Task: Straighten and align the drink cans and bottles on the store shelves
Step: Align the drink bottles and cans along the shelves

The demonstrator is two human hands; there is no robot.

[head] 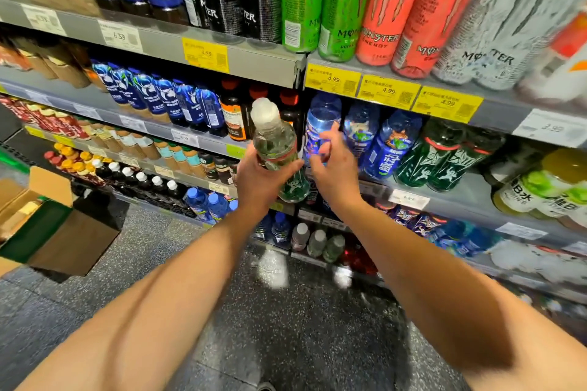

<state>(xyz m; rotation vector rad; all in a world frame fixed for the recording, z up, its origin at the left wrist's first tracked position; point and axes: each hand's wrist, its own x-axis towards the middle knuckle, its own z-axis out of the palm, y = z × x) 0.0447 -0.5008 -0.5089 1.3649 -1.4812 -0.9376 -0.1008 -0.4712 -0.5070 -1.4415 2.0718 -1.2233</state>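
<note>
My left hand [262, 179] grips a green bottle with a white cap [274, 140], held off the shelf and tilted slightly left. My right hand [332, 165] reaches to the leftmost blue bottle [320, 119] in a row on the second shelf; its fingers touch the bottle's front and are not closed around it. More blue bottles [392, 143] and dark green bottles [444, 155] stand to its right. Tall energy drink cans in green [341, 0], red [384, 6] and white [514, 25] line the top shelf.
A grey shelf edge with yellow price tags [389, 90] runs above the blue bottles. Left bays hold coffee bottles [165, 98] and small bottles. An open cardboard box [54, 225] sits on the speckled floor at left. Low shelves hold more bottles [317, 243].
</note>
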